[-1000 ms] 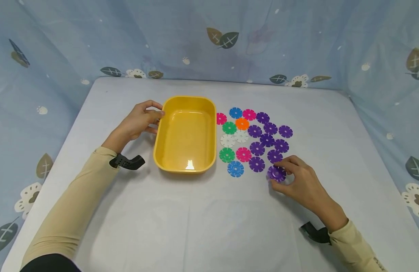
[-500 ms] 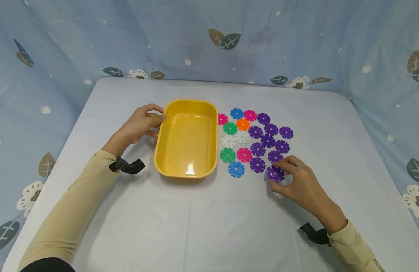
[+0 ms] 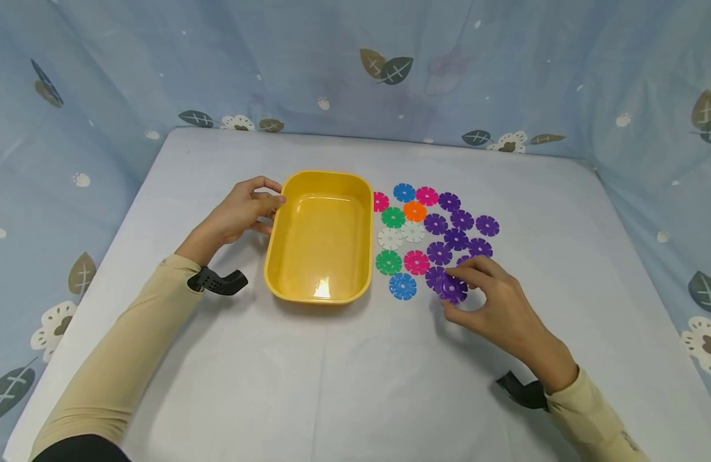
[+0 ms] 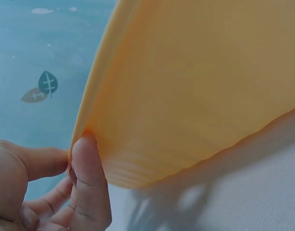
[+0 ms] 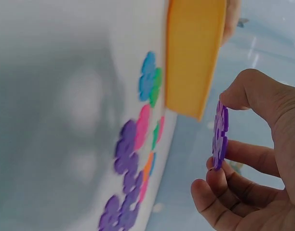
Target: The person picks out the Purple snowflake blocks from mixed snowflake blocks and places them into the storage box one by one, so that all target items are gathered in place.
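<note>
My right hand point(image 3: 500, 308) pinches a purple notched plastic flower disc point(image 3: 452, 289) between thumb and fingers. In the right wrist view the disc point(image 5: 220, 136) is seen edge-on, held clear above the table. From the head it overlaps another purple disc point(image 3: 434, 277) lying below. My left hand point(image 3: 237, 210) holds the left side of a yellow rectangular tub point(image 3: 323, 244). In the left wrist view, thumb and fingers point(image 4: 89, 178) pinch the tub's rim point(image 4: 92, 86). Nothing lies inside the tub.
Right of the tub lie several flat flower discs: purple point(image 3: 456, 239), pink point(image 3: 416, 262), green point(image 3: 389, 262), blue point(image 3: 403, 286), white point(image 3: 389, 239) and orange point(image 3: 415, 211). A white cloth covers the table point(image 3: 344, 385). A blue patterned curtain point(image 3: 309, 58) hangs behind it.
My right hand has moved left with the purple disc, now over a neighbouring disc. The tub has shifted slightly toward the near edge, with my left hand still on its rim.
</note>
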A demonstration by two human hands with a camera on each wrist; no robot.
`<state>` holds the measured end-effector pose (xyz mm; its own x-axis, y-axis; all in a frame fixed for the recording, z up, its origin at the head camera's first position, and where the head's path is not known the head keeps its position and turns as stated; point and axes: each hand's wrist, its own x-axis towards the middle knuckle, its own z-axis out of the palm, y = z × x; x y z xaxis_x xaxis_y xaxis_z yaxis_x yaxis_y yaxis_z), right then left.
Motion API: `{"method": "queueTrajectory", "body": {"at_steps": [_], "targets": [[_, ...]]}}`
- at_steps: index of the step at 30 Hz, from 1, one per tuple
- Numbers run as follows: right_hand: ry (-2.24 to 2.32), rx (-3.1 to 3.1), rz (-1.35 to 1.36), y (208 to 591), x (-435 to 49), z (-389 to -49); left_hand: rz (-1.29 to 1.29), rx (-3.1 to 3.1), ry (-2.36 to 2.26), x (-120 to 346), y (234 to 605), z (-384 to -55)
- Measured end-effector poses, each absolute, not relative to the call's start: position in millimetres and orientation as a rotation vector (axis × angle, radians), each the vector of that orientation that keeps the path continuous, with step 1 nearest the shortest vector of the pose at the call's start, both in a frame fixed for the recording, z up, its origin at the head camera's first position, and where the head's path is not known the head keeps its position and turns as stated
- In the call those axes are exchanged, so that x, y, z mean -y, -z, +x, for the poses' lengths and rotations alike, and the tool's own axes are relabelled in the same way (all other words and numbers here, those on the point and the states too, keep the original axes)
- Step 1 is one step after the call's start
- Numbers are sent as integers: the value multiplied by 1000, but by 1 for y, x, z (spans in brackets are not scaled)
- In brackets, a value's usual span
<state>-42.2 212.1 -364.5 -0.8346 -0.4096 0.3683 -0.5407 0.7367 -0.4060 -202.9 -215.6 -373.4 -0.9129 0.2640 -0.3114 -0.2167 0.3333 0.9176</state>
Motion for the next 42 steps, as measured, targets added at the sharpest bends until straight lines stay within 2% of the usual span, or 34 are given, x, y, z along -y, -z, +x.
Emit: {"method": "queueTrajectory", "body": {"at_steps": [10,42], "targets": [[-803,2693,812,350,-175,-49,60,-2180,-1625,216,372,-202],[-877,2560,1145,341,-81,-76,53,-2150,-1640,218,373,-203]]}}
